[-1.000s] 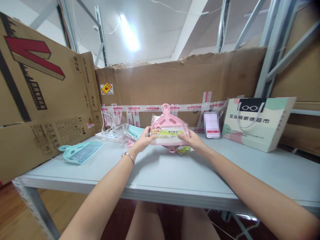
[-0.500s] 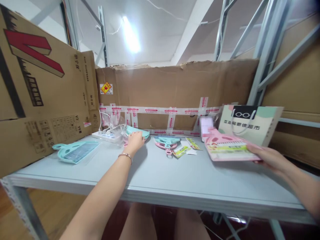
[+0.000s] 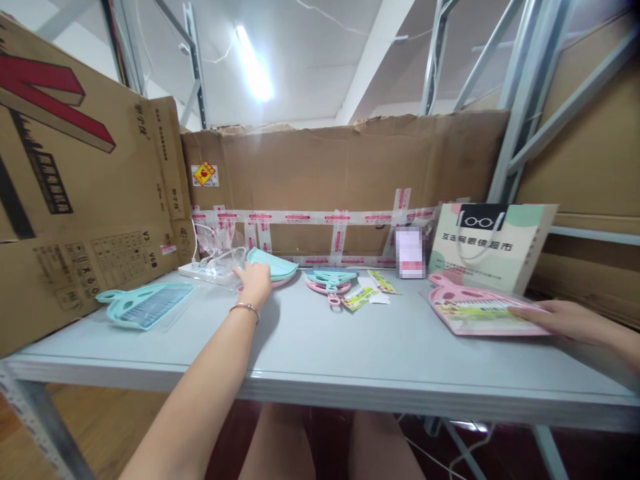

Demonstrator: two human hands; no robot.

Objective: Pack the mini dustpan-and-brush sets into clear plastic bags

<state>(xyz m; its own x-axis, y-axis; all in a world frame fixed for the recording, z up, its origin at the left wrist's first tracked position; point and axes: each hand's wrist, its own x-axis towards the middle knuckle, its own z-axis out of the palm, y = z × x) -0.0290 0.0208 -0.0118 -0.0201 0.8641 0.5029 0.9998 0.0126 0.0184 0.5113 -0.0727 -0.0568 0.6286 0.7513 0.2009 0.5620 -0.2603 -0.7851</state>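
My left hand point(image 3: 256, 283) is over the handle end of a turquoise dustpan point(image 3: 273, 263), its fingers bent around it and partly hidden. Pink dustpan edges point(image 3: 284, 283) show beneath that one. At the right, my right hand point(image 3: 565, 320) grips a pink dustpan-and-brush set point(image 3: 485, 310) by its wide edge. The set has a yellow-green label card and clear wrapping, and lies low over the table, handle pointing left. Between the hands lie turquoise and pink hand brushes point(image 3: 331, 279), stacked, beside printed label cards point(image 3: 360, 299).
A wrapped turquoise dustpan with brush point(image 3: 147, 307) lies at the left of the grey table point(image 3: 320, 353). Behind are a white power strip point(image 3: 205, 269) with cables, a pixelated phone-like panel point(image 3: 411, 252) and a paper bag point(image 3: 493, 247). Large cardboard boxes point(image 3: 310, 173) wall the back and left.
My right hand has lowered the pink set and moved it rightward, tilting it flatter. My left hand stays at the turquoise dustpan, which has shifted slightly. The view has turned a little.
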